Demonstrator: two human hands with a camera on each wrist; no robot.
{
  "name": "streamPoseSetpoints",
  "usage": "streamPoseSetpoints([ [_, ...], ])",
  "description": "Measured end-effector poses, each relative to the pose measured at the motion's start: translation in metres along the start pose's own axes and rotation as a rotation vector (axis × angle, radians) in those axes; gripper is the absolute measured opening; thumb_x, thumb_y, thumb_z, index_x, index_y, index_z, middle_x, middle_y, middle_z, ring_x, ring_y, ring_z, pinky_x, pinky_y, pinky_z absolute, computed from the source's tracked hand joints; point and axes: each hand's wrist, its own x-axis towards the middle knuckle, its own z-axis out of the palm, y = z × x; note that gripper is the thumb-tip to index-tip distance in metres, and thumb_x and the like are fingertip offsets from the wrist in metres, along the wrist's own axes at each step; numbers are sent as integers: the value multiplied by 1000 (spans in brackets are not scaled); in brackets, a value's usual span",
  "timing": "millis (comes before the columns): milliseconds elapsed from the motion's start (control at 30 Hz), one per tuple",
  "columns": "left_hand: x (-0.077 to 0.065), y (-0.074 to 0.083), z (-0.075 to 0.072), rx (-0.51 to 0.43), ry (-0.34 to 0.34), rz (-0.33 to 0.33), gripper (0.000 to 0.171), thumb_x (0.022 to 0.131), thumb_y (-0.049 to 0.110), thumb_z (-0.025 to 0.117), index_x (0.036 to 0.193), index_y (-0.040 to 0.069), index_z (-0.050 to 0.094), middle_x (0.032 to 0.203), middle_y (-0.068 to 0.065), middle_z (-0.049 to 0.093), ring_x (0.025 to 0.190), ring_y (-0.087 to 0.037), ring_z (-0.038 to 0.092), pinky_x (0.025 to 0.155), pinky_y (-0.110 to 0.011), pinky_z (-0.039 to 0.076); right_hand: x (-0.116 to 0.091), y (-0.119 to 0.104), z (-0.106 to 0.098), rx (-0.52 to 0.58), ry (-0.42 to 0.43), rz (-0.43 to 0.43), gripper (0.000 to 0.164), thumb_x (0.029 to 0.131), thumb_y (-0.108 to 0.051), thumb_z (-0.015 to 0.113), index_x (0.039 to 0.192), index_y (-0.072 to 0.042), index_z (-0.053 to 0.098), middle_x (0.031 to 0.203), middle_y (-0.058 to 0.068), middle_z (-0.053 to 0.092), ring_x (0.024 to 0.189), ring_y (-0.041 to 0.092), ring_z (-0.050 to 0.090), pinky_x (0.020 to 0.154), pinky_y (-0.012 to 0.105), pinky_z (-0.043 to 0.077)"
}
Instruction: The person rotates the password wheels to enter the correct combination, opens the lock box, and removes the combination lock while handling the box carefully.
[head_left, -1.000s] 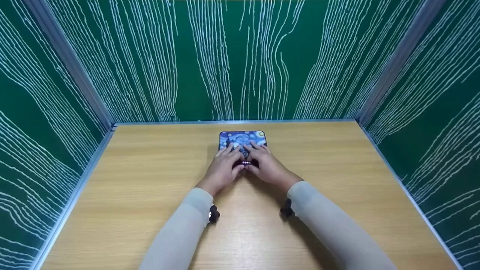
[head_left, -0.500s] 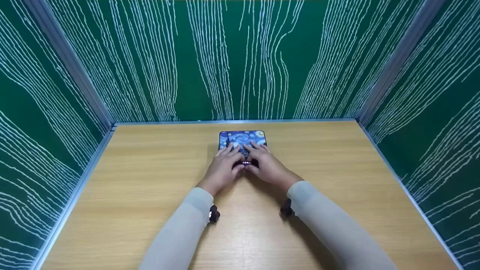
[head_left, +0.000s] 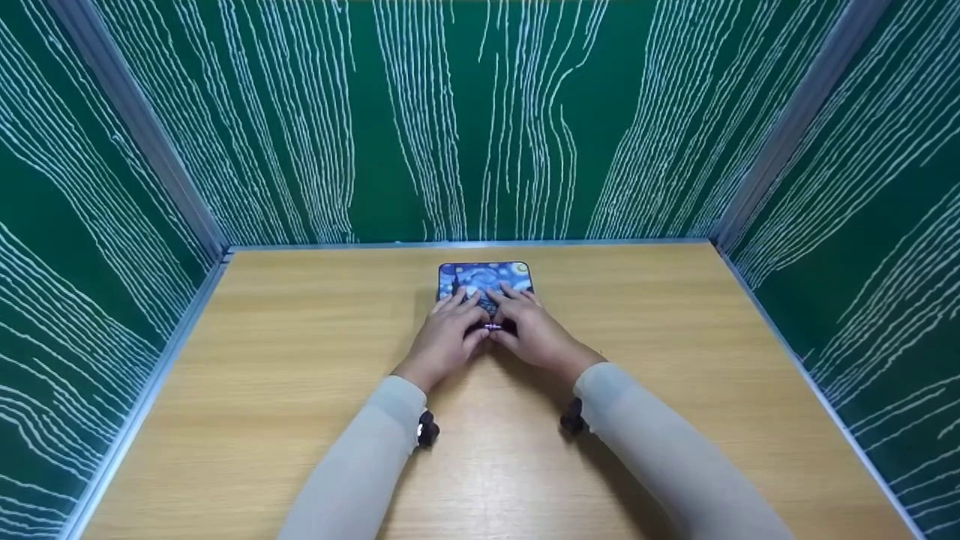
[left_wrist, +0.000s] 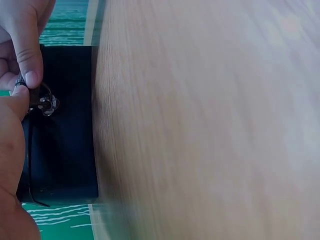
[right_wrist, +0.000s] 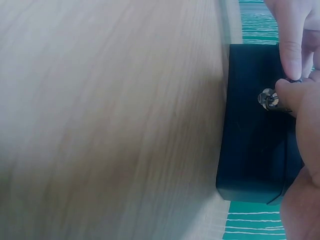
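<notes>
A box [head_left: 484,276] with a swirling blue-and-yellow painted lid sits near the back of the wooden table. Its front wall [left_wrist: 65,150] is plain and dark in the wrist views. A small metal clasp [right_wrist: 268,99] is fixed on that front wall, up by the lid's edge. My left hand [head_left: 448,330] and right hand [head_left: 531,328] meet at the front of the box. Thumbs and curled forefingers pinch the clasp's upper part from both sides, while other fingers rest on the lid. The fingers cover part of the clasp.
The wooden table [head_left: 300,360] carries the box. Behind it rises a green panel [head_left: 405,150] with white wavy lines, and similar panels flank both sides. Grey metal rails [head_left: 315,244] edge the tabletop. Dark devices [head_left: 427,429] sit at both wrists.
</notes>
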Motion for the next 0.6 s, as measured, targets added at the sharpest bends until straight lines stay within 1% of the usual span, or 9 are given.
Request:
streamPoseSetpoints([
  [100,0,0,0,-4,-2,-3,28,116,41,64,140,28,74,184,2,40,177,-30,25,148,-52,14,0,0,-1,1,0,2,6,110,-24,78,107,-19,77,182,4,45,175,37,30,145,64,15],
  [233,1,0,0,-16,-8,-16,26,116,41,65,138,30,72,185,3,39,178,-29,23,148,-53,13,0,0,-1,11,7,-5,5,110,-22,78,105,-19,77,182,5,45,175,38,30,145,65,15],
  [467,0,0,0,0,12,32,22,116,35,66,132,23,74,182,-3,43,176,-34,28,148,-53,17,0,1,0,23,17,-42,6,108,-21,80,105,-17,78,179,10,48,173,42,33,144,69,16],
  [600,0,0,-1,-6,6,22,22,116,36,66,132,23,74,183,-2,42,177,-33,27,148,-52,15,0,1,1,19,24,-42,6,108,-21,80,106,-17,78,179,10,49,173,42,33,144,69,16],
])
